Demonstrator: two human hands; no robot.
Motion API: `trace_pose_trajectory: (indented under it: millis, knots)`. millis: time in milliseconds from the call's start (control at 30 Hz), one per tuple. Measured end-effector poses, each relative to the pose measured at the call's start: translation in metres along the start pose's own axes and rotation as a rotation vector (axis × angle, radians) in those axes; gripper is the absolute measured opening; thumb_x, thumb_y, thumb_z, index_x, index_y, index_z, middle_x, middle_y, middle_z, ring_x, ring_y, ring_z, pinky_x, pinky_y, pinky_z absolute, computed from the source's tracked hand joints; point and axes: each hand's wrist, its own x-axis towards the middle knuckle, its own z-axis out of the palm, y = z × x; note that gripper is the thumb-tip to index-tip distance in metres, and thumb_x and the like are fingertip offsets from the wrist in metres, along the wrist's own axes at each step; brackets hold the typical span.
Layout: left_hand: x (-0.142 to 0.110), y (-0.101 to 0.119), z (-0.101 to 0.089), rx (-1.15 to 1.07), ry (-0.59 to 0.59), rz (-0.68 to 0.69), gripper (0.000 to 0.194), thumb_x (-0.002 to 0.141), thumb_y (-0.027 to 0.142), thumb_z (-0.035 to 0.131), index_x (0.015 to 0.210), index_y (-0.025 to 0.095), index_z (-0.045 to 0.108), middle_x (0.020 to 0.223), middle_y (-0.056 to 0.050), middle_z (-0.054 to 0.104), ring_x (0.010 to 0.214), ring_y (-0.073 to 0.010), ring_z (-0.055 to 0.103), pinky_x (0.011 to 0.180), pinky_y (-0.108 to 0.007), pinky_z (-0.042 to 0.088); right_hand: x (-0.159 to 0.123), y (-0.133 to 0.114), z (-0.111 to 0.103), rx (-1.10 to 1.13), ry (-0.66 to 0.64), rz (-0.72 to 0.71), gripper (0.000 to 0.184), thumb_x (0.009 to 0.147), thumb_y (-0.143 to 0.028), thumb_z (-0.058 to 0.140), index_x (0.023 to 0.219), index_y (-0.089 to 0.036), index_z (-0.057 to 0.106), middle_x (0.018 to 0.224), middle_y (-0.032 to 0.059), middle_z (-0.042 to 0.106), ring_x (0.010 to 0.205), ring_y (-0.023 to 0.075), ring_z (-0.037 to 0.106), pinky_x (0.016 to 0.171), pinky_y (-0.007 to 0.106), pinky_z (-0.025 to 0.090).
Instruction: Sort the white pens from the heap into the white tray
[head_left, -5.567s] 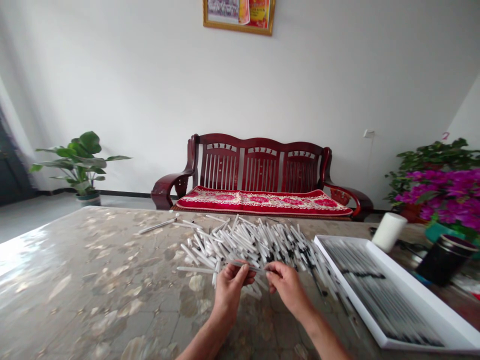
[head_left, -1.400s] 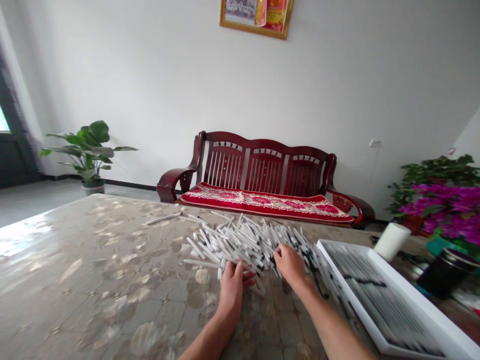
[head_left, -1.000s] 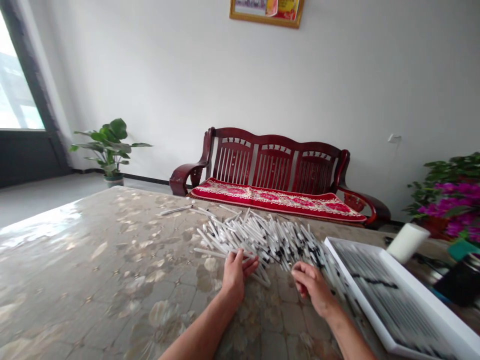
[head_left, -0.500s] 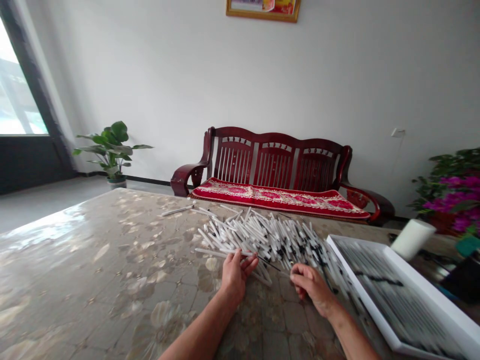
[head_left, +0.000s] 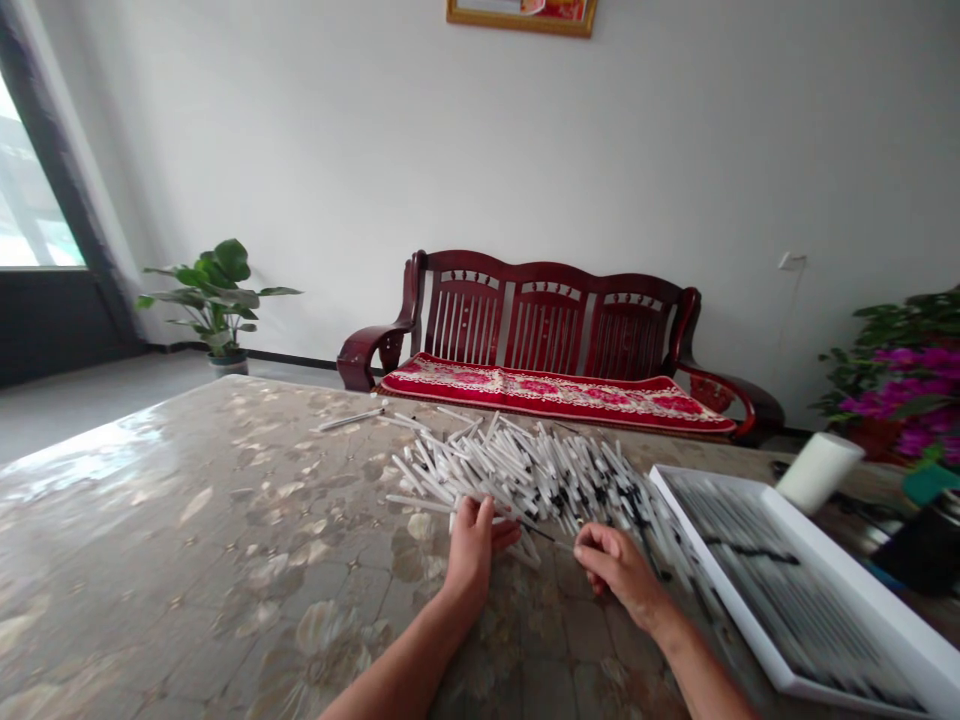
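Observation:
My left hand (head_left: 474,545) is closed around a slim white pen-like tube, mostly hidden by the fingers. From its right side a thin dark rod (head_left: 538,532) points towards my right hand (head_left: 611,562). The fingertips of that hand are pinched at the rod's pale far end. Just beyond both hands lies a loose heap of white pen-like tubes (head_left: 480,465), several with black ends. A few stray tubes rest under and beside my left hand.
A white open box (head_left: 757,650) with rows of similar slim pieces stands at the right. Behind it are a white roll (head_left: 820,472) and a dark object (head_left: 926,550). The patterned tabletop (head_left: 225,560) spreads left; a red wooden bench (head_left: 551,320) stands beyond.
The view has shifted slightly. My left fingers have turned a little over the tube, and my hands are slightly closer together. The thin dark rod still spans between them.

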Motion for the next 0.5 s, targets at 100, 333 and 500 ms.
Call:
trace_pose_trajectory:
  millis: [100,333,500]
  knots:
    - [-0.012,-0.009,0.003,0.091,-0.115,-0.01,0.035,0.07,0.045,0.08,0.079,0.02,0.057,0.07,0.001,0.07,0.056,-0.0157,0.07,0.056,-0.028,0.059,0.002,-0.001,0.008,-0.089,0.054,-0.123,0.026,0.068,-0.046,0.066,0.066,-0.023,0.054,0.057,-0.0051,0.048,0.051,0.0111,0.043,0.046,0.022,0.036]
    - [-0.031,-0.014,0.01,-0.004,-0.243,-0.226,0.034,0.069,0.04,0.085,0.074,0.017,0.06,0.07,-0.004,0.072,0.059,-0.0155,0.069,0.054,-0.024,0.057,0.008,0.005,0.021,-0.005,0.089,-0.132,0.054,0.059,-0.073,0.073,0.064,-0.024,0.052,0.051,-0.0056,0.046,0.046,0.0114,0.041,0.046,0.024,0.034]
    - [-0.018,-0.004,0.01,-0.148,-0.051,-0.221,0.023,0.079,0.019,0.078,0.07,0.017,0.057,0.062,0.001,0.065,0.058,-0.0113,0.068,0.053,-0.018,0.055,0.023,0.014,0.008,-0.04,0.29,-0.134,0.044,0.074,-0.068,0.06,0.079,-0.025,0.06,0.059,-0.0012,0.057,0.054,0.0179,0.053,0.052,0.028,0.044]
